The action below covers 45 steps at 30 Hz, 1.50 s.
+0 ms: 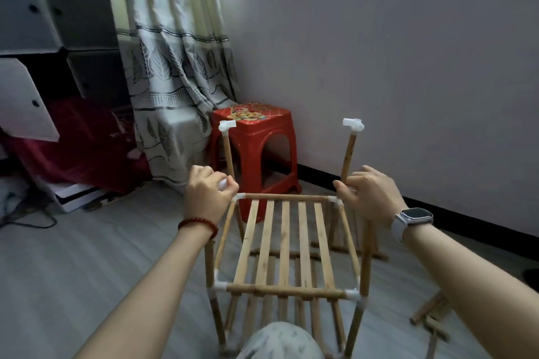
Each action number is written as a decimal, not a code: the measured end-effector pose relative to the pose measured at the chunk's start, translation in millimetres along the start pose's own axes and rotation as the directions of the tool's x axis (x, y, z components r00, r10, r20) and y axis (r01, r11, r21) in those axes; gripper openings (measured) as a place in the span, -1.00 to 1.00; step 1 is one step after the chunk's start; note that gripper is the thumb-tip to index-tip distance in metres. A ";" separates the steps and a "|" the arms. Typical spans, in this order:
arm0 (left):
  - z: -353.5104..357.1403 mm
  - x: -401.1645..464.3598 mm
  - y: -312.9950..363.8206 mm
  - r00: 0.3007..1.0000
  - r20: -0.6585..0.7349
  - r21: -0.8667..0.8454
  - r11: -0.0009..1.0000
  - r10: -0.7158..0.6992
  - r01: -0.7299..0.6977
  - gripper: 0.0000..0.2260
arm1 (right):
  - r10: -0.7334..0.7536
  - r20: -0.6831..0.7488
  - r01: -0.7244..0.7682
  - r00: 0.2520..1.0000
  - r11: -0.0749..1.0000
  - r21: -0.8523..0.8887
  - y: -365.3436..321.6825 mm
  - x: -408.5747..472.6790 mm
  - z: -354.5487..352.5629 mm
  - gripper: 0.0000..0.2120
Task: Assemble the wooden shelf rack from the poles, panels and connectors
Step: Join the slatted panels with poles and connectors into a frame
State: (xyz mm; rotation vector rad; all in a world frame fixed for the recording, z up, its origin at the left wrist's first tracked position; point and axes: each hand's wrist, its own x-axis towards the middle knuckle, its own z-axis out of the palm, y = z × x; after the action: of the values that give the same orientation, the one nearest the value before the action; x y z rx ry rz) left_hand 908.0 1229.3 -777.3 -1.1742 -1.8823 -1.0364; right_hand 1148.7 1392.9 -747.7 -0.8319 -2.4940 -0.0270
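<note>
Closest to me, a knee in pale patterned fabric [280,341], then the shelf rack [287,245] standing on the grey floor [87,271] right in front. I count the near rail [287,290] seated in white connectors at both near corners, five flat slats [284,242] running away to the far rail [287,197], and at least one more slatted tier lower down, partly hidden. So I'd call it past halfway: lower levels done, top level not yet begun.

My left hand [208,192] is curled at the far left corner, fingers wrapped round something white, probably a connector; the pole base there is hidden behind it. My right hand [369,192] sits at the far right corner, fingers bent against the base of the right upright pole [348,157]; I can't tell if it truly grips or just presses.

Both far uprights, left pole [228,154] too, carry white elbow connectors: left cap [227,125], right cap [353,124]. Both poles lean slightly. Near uprights for the top are missing, top panel missing. Spare wood pieces [431,315] lie on the floor to my right.

Materials: round bamboo-like poles, matte, knotty; slats flat and pale; connectors translucent plastic. Beyond, a glossy red plastic stool [255,137], a leaf-print curtain [175,67].
</note>
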 end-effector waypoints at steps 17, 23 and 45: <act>-9.1 -3.8 -11.5 0.954 0.293 -0.368 0.914 -0.063 0.173 -0.93 | 0.017 -0.025 -0.014 1.000 0.993 0.117 4.9 -21.0 1.5 -0.69; -19.7 -10.9 -3.7 0.951 0.222 -0.304 0.912 -0.214 0.276 -0.93 | 0.150 -0.134 -0.144 0.980 0.988 0.052 4.6 -27.8 -4.1 -0.82; 1.7 -19.8 -30.9 0.777 0.369 -0.683 0.418 -0.510 0.599 -0.78 | 0.511 0.189 -0.286 0.839 0.117 0.951 13.2 -29.0 33.7 -0.62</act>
State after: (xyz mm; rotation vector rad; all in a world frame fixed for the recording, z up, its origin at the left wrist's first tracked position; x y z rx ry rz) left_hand 886.4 1214.7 -803.3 -1.0113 -1.9963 -2.4170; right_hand 1160.6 1393.4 -792.5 -0.7837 -1.4294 1.4512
